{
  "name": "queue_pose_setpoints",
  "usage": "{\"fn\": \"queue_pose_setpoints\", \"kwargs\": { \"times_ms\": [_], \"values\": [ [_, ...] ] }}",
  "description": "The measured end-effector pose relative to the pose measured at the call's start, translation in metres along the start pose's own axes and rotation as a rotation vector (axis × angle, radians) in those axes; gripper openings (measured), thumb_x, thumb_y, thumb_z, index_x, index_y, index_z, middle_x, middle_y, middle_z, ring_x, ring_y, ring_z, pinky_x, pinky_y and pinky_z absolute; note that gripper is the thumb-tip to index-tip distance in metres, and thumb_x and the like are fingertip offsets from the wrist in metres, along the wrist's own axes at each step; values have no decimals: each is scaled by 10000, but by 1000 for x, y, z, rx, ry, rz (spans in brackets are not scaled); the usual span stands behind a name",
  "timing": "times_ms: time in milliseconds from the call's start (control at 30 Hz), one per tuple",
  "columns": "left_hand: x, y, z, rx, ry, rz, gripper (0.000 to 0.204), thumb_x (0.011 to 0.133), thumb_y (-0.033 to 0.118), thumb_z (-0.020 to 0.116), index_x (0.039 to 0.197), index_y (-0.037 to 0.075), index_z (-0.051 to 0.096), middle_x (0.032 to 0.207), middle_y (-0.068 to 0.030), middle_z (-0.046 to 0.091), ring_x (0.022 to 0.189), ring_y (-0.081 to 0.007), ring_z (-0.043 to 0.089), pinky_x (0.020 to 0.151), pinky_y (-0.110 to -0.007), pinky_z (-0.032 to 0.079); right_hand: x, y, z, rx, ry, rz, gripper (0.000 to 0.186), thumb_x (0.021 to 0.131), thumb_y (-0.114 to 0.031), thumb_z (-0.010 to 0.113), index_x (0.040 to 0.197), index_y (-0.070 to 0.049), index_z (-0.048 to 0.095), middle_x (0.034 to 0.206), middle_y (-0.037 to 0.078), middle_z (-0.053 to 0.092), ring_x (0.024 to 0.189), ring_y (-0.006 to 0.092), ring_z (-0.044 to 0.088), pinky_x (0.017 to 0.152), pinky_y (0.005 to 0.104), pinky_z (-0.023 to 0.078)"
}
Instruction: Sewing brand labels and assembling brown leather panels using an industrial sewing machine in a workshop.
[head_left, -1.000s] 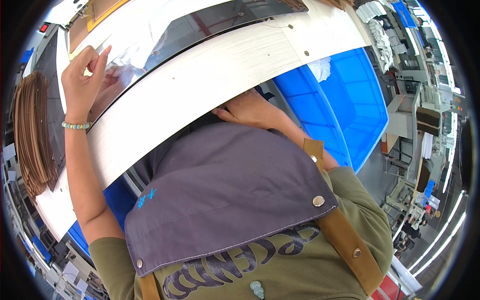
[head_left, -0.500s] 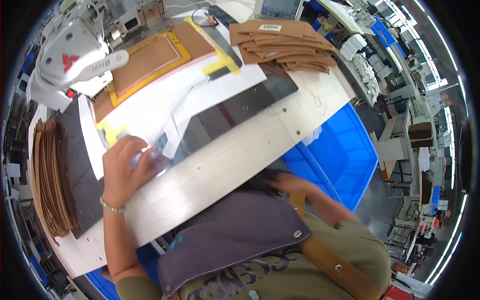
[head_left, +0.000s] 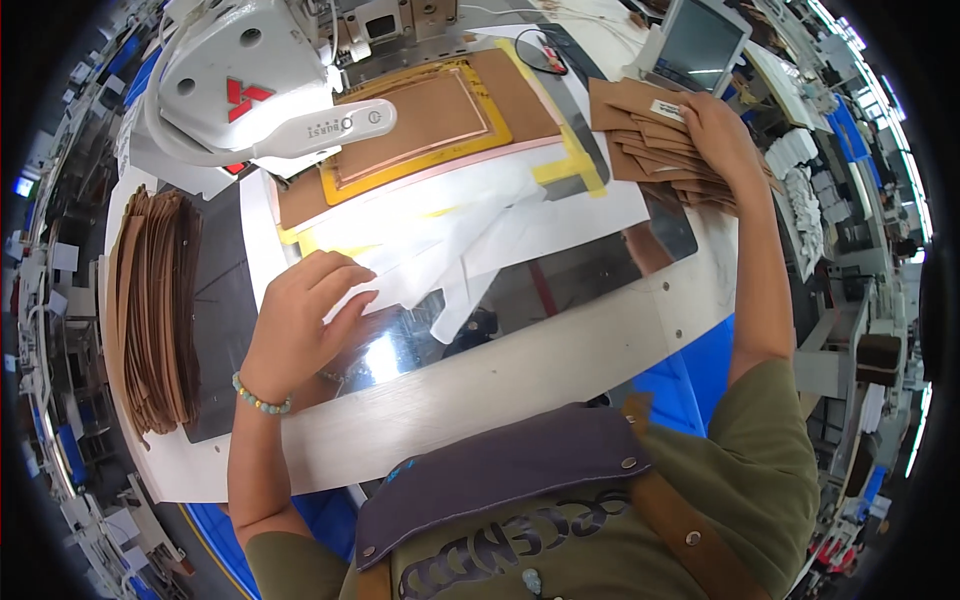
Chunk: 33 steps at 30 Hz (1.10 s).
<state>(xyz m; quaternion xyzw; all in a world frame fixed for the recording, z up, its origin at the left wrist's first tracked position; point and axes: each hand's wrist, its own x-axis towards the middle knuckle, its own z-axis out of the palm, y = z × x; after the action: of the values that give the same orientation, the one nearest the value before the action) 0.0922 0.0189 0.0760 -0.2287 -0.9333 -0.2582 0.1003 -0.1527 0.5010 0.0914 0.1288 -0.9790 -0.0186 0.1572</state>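
My right hand point(head_left: 722, 142) lies on a pile of brown flat pieces point(head_left: 655, 150) at the right, its fingers on the top piece beside a small white label point(head_left: 668, 110). The thumb is mostly hidden. My left hand point(head_left: 312, 318) hovers at the near left edge of a white sheet point(head_left: 560, 205), fingers bent, thumb apart from them, nothing visible between. A thin white strip point(head_left: 465, 300) trails from the sheet over the shiny dark plate point(head_left: 570, 280). Beyond, a yellow-edged frame point(head_left: 500, 120) surrounds a brown panel point(head_left: 410, 135) beneath the machine.
A white sewing machine head point(head_left: 235, 80) with a lamp arm point(head_left: 330, 128) overhangs the far left. Brown pieces stand in a long stack point(head_left: 155, 310) at the left. A screen point(head_left: 700, 45) is at the back right, and a blue bin point(head_left: 675, 385) lies below the table's front edge.
My right hand has come up from below the table edge onto the brown pile. The clear, shiny film near my left hand no longer shows there. The whole view has shifted.
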Motion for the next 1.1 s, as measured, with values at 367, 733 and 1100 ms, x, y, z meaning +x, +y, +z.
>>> {"fn": "queue_pose_setpoints", "kwargs": {
  "times_ms": [367,733,1100],
  "values": [
    [-6,-79,-14,-85,-3,-263,207,921,75,749,1116,7,738,1133,-149,742,1025,-289,708,903,-377,553,20,20,41,-42,103,-15,381,964,-421,707,890,-63,601,895,95,641,951,342,654,792,488,506],
    [32,-97,42,221,-121,-239,798,1045,452,595,1643,-11,340,1699,-250,321,1608,-419,179,1287,-552,92,20,1,20,382,183,-60,204,947,-250,686,853,-83,615,854,87,630,819,323,641,719,459,488],
    [4,-105,16,295,-9,-266,499,1046,241,608,1483,0,586,1528,-168,586,1488,-399,397,1255,-486,269,96,-237,41,548,265,-729,97,969,-153,663,909,-108,725,966,21,708,931,219,674,812,393,512]
  ]
}}
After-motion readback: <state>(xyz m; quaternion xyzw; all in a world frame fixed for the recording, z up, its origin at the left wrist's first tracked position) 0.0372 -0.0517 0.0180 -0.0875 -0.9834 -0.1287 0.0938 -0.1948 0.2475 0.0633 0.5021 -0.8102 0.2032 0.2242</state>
